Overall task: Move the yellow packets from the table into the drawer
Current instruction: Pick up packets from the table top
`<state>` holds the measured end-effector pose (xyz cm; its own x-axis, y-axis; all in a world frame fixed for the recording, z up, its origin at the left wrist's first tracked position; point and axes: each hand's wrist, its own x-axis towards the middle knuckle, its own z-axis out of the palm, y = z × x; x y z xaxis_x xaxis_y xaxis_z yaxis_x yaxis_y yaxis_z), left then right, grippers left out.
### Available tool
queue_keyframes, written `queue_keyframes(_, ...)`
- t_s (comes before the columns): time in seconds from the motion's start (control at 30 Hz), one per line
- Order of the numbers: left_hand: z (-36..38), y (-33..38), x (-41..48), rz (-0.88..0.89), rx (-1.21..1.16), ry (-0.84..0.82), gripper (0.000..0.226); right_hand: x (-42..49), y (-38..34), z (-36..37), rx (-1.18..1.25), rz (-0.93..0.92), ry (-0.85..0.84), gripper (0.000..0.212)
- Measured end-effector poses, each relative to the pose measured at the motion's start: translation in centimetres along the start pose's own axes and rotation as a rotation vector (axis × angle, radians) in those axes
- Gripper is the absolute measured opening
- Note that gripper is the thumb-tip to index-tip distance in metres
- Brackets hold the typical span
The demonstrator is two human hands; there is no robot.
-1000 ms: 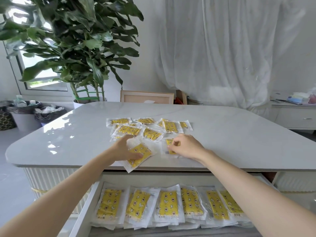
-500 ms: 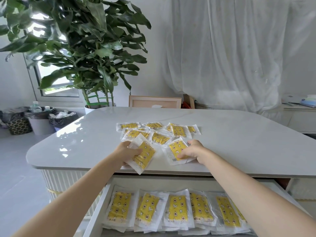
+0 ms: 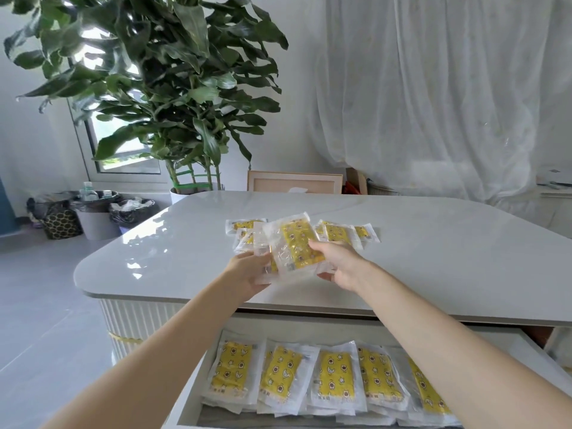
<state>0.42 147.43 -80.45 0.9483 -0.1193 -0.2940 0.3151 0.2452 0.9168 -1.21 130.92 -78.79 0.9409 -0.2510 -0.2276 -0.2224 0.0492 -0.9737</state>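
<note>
Above the white table point(image 3: 433, 261) I hold yellow packets in clear wrappers, raised and brought together between both hands. My right hand point(image 3: 339, 264) grips a yellow packet point(image 3: 297, 246) by its right edge. My left hand point(image 3: 247, 272) grips another packet point(image 3: 262, 243) that lies mostly behind the first. Several more yellow packets point(image 3: 339, 233) lie on the table behind my hands. Below the table's front edge the open drawer point(image 3: 188, 407) holds a row of several yellow packets point(image 3: 280, 374).
A big potted plant point(image 3: 173, 88) stands past the table's far left corner. Bins with bags point(image 3: 93, 215) sit on the floor at the left. A wooden frame point(image 3: 294, 181) leans behind the table, with white curtains beyond.
Both hands have lifted their packets off the table and brought them together in the air, one overlapping the other. The camera has tilted up and to the left.
</note>
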Motion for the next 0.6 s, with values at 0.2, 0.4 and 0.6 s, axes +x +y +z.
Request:
queue_keyframes(0.2,0.6,0.6,-0.1,0.012,-0.065,-0.112,0.019,-0.1,0.8,1.2,0.253,0.072,-0.035,0.005)
queue_keyframes(0.4,-1.3,0.5,1.8,0.327,0.508,0.085,0.027,1.6,1.4,0.6,0.318,-0.005,0.089,0.015)
queue_keyframes(0.6,-3.7,-0.5,6.0,0.542,1.030,0.317,0.046,4.0,2.1,-1.0,0.312,-0.066,0.225,0.022)
